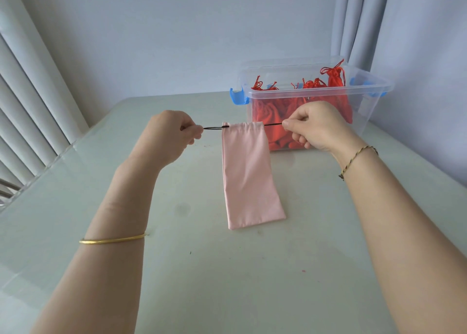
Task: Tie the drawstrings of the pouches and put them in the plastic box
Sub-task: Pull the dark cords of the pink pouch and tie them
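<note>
Gripping pouch [250, 171] drawstring [273, 124]: left hand [174, 134], right hand [316, 126]

Both hands, left [174, 134] and right [316, 125], raised apart, fingers curled pinching.

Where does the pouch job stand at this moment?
Done: many red pouches, tops gathered, already sit in the plastic box. In hand: the left hand and right hand each pinch an end of the black drawstring, stretched out either side of the pink pouch. Left: knot it and put it in the box.
</note>
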`<state>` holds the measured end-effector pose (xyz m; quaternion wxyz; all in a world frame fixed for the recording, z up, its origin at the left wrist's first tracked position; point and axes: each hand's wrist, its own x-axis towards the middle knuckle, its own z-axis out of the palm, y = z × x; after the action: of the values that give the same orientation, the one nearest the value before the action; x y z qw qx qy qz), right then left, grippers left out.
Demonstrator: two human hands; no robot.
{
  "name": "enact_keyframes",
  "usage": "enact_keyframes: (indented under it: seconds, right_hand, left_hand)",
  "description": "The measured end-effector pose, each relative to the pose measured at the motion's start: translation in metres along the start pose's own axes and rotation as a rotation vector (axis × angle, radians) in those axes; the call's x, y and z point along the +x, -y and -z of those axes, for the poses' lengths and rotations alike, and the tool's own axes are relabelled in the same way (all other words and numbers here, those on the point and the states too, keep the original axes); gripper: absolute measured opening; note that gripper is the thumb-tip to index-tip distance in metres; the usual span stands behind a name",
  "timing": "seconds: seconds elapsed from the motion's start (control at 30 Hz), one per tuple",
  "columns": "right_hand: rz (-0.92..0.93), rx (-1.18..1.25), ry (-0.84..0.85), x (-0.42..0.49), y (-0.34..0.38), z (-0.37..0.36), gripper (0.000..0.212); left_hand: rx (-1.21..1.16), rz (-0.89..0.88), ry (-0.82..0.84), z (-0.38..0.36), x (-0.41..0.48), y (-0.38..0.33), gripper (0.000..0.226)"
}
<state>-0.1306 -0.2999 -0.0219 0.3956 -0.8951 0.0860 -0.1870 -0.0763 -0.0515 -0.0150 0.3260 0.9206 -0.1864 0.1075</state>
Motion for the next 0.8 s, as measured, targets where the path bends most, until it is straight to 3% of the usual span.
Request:
enact_keyframes:
  seconds: [0.1,0.2,0.27,0.37,0.5,0.6,0.7,0.8]
  right_hand:
    - [-0.115,0.265,0.082,0.0,-0.001,0.004,0.024]
    - [-0.24,0.59,0.081,0.0,-0.006,0.01,0.027]
    - [-0.281,0.627,0.048,0.001,-0.008,0.011,0.027]
    - [-0.279,0.532,-0.004,0.004,-0.004,0.007,0.028]
    - [-0.293,0.557,0.015,0.003,0.002,0.005,0.028]
    - [-0.334,0.705,0.058,0.0,0.008,0.009,0.028]
    - [-0.342,0.961,0.13,-0.003,0.019,0.01,0.027]
    - [-0.267,1.004,0.175,-0.006,0.034,0.005,0.028]
  left_hand:
    - [-0.278,0.115,0.017,-0.002,0.001,0.0,0.026]
    - [-0.933,0.359,-0.001,0.001,0.005,0.007,0.03]
    - [-1.226,0.447,0.007,0.003,0.008,0.011,0.031]
    - [-1.513,0.452,-0.008,0.001,0.008,0.008,0.032]
    - [-1.834,0.271,0.051,0.0,0.004,-0.009,0.039]
    - [-1.812,0.218,0.085,-0.001,0.002,-0.022,0.035]
    - [-1.393,0.217,0.221,-0.007,-0.001,-0.031,0.028]
    - [-1.072,0.166,0.335,-0.012,-0.008,-0.039,0.016]
